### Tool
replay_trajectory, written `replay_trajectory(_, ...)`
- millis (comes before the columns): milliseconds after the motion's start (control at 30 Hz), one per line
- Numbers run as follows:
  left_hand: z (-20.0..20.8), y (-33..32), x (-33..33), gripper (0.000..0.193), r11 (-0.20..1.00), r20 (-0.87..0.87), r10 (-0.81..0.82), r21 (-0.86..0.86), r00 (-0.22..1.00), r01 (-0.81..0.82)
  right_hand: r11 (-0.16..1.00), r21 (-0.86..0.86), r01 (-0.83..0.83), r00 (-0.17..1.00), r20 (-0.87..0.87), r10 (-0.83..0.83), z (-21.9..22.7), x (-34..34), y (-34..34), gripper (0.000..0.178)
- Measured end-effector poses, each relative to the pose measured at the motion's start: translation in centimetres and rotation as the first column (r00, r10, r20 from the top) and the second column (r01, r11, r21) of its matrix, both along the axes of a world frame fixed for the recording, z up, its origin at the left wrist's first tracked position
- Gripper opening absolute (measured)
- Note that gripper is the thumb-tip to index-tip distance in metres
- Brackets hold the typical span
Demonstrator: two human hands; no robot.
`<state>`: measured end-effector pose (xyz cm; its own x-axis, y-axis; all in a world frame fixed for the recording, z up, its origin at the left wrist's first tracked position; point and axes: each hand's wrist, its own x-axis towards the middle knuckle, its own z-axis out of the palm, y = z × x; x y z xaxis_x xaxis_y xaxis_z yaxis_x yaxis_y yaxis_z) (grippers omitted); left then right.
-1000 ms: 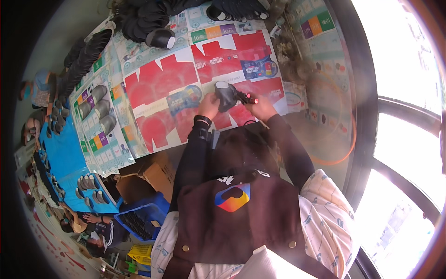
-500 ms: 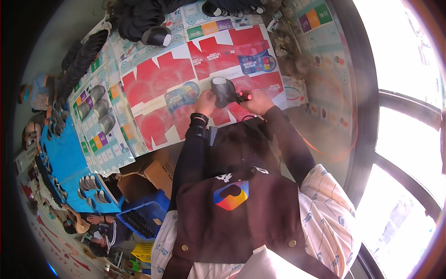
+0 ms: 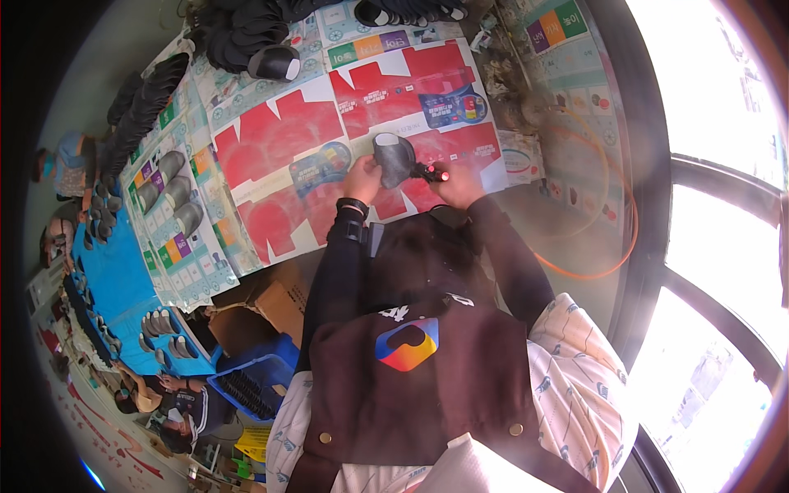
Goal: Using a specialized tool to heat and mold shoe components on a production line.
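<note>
A dark grey, rounded shoe-upper-like piece (image 3: 394, 161) with a pale patch at its far end is held over the red printed sheets. My left hand (image 3: 362, 180) grips its left edge, fingers closed. On the other side, my right hand (image 3: 460, 186) is closed around a small black tool (image 3: 430, 172) with pinkish-red ends; its exact kind I cannot make out. The tool's tip points left, at or close to the piece's right edge. Under both hands lie the red and white flat carton sheets (image 3: 283, 140) that cover the table.
Piles of black uppers (image 3: 238, 41) line the table's far side. Several grey pieces (image 3: 177, 191) lie to the left. An orange hose (image 3: 575, 275) loops at right beside the window frame. A blue crate (image 3: 283, 353) and a cardboard box (image 3: 279, 308) stand lower left. Co-workers sit along a blue table (image 3: 115, 263).
My right hand and the black tool have shifted slightly right and nearer to me. The orange hose now hangs in a clearer loop. My left hand and the piece have barely moved.
</note>
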<state>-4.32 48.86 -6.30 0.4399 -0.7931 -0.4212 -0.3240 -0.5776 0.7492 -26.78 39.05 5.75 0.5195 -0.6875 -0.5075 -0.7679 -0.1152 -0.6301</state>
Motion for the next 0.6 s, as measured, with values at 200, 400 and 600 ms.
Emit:
replay_trajectory(200,0.4,-0.2,-0.1,0.04,1.0,0.014,-0.007,-0.008,1.0,0.007,0.988,-0.126,0.094,0.995,0.035,-0.091,0.7,0.4,-1.5,0.029)
replay_trajectory(400,-2.5,0.1,0.6,0.038,0.997,0.034,0.021,-0.076,0.999,-0.018,0.996,-0.074,-0.055,0.998,-0.011,0.055,-0.4,-0.5,-0.3,0.033)
replay_trajectory(600,-2.4,-0.1,1.4,0.043,0.994,-0.217,0.095,0.08,0.971,-0.079,0.889,0.408,0.207,0.953,0.123,-0.278,3.5,2.2,-1.7,0.032)
